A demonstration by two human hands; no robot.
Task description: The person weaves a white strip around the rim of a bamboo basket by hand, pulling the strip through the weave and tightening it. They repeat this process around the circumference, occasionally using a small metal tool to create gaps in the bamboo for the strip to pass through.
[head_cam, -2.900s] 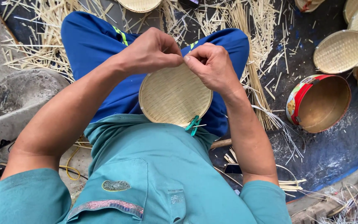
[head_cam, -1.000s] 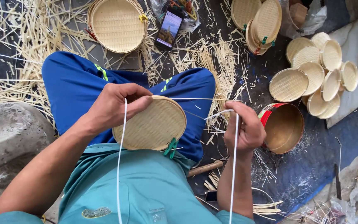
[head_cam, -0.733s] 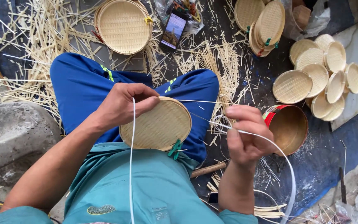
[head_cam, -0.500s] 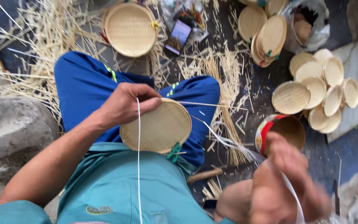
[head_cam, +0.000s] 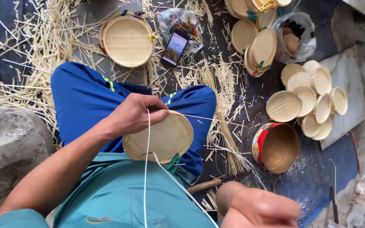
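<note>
The right hand (head_cam: 256, 209) sits at the bottom edge of the view, nearest the camera and blurred; its fingers are curled together, and a thin white plastic strand (head_cam: 145, 169) runs toward it, though the contact itself cannot be made out. The strand rises across the teal shirt (head_cam: 127, 198) to the round woven bamboo tray (head_cam: 159, 137), which rests on the lap, against the blue trouser legs (head_cam: 85, 101). A small green clip (head_cam: 174, 161) is fixed to the near rim of the tray. The left hand (head_cam: 136, 115) lies on the far-left rim of the tray, its fingers closed and pinching the rim where the strand meets it. To the right of the tray, on the floor, stands a round red-rimmed tin (head_cam: 276, 147), open and tilted. Between the tray and the tin lies a bundle of pale bamboo splints (head_cam: 224, 122). Beyond the tin, a cluster of small woven bamboo discs (head_cam: 313, 101) overlaps on a grey board. Beyond the tray, a dark smartphone (head_cam: 175, 47) lies face up, with a larger round woven basket (head_cam: 127, 41) just to its left. Loose splints cover the floor (head_cam: 26, 55) to the far left of the tray.
</note>
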